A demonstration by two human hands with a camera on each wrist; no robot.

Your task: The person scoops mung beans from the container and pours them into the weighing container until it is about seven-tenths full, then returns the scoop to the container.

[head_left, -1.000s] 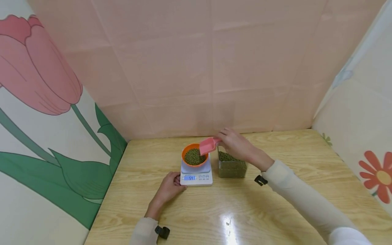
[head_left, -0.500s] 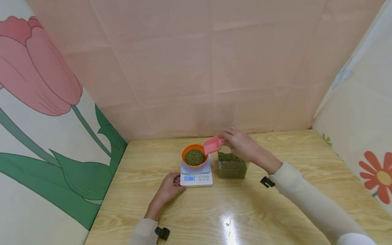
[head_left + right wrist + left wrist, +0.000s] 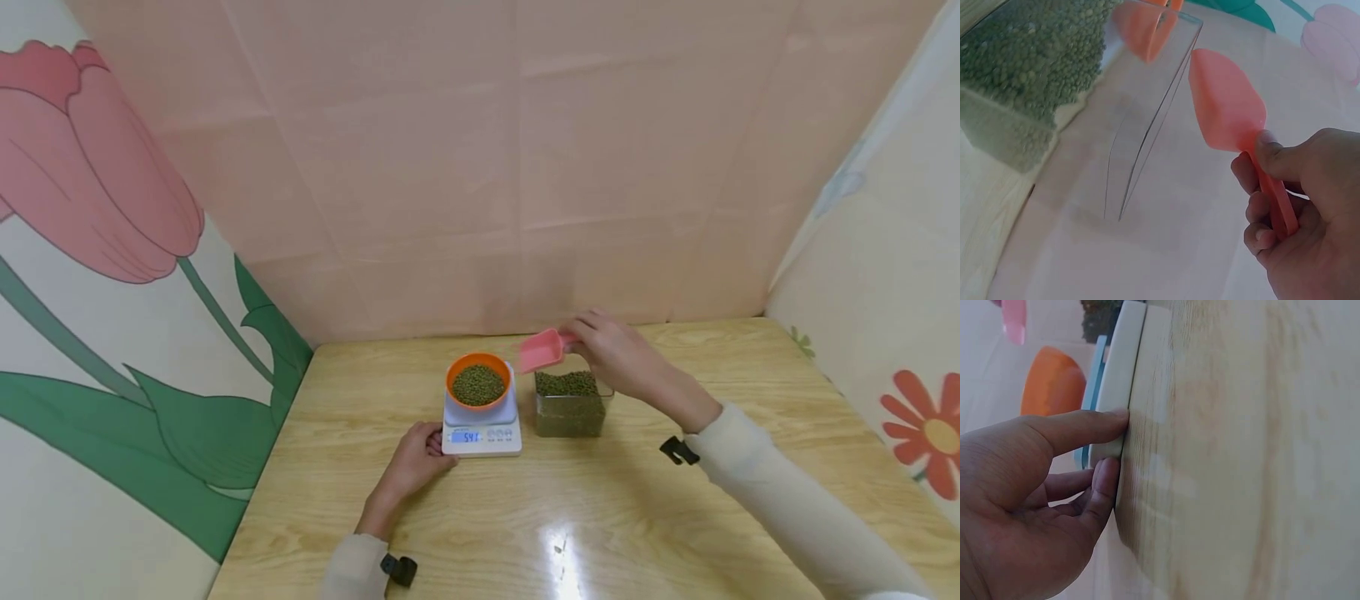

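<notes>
A white digital kitchen scale point(image 3: 495, 447) stands on the table with its blue display lit, the digits looking like 541. On its platform sits an orange bowl point(image 3: 480, 407) holding green mung beans point(image 3: 477, 385). My left hand point(image 3: 411, 460) holds the scale's near left corner, thumb and fingers at its edge in the left wrist view. Above and behind the clear bin, my right hand point(image 3: 618, 357) grips a pink scoop point(image 3: 1225, 103) by its handle. The scoop's pan points left, towards the bowl, and is apart from it. No beans show in the pan.
A clear rectangular bin point(image 3: 568, 418), filled with mung beans well up its walls, stands just right of the scale. Behind the wooden table point(image 3: 480, 517) rises a pink wall covering point(image 3: 420, 208). Flower-printed panels flank both sides.
My right hand has drawn the scoop rightward, away from over the bowl to above the gap beside the bin. My left hand stays at the scale, and the display looks the same.
</notes>
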